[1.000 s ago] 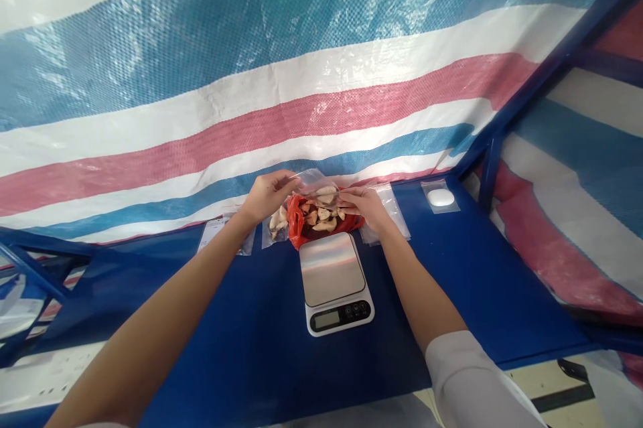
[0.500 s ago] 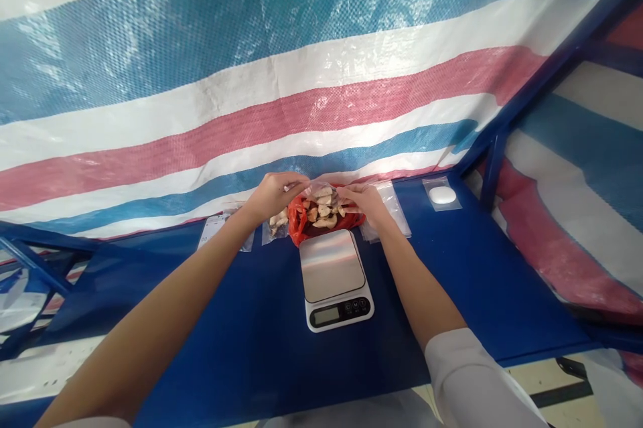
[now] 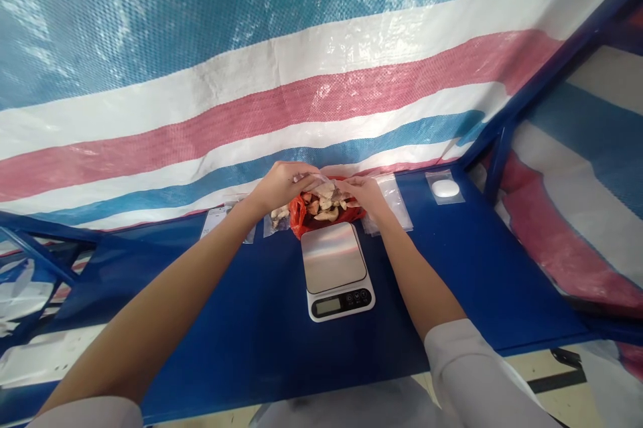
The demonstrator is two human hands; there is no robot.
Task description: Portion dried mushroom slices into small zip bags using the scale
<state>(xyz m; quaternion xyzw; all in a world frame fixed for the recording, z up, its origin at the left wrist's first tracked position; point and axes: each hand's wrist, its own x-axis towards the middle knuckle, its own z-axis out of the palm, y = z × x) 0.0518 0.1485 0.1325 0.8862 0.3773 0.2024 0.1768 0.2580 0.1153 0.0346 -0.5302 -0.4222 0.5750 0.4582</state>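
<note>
My left hand [image 3: 285, 185] and my right hand [image 3: 366, 193] pinch a clear plastic bag [image 3: 321, 182] between them, its fingers closed on either side of the bag's top. The bag hangs over an open red plastic bag [image 3: 297, 219] full of pale, dried-looking chunks [image 3: 329, 214]. Whether any chunks are inside the clear bag is hard to tell. Directly in front of the red bag stands a kitchen scale [image 3: 334, 260] with a bare metal plate and a blank-looking display. Beside my right hand lie flat clear bags [image 3: 396, 207].
Left of the red bag is a small clear bag of chunks [image 3: 278, 219], then a white card-like item [image 3: 213, 222] and more clear plastic. A white oval object [image 3: 445, 189] rests on a clear packet at the right. Striped sheeting [image 3: 261, 106] rises behind the blue table [image 3: 241, 334].
Both hands stay at the clear bag, and my left hand's fingers reach slightly further across it. The view has tilted a little, so the scale and table sit higher.
</note>
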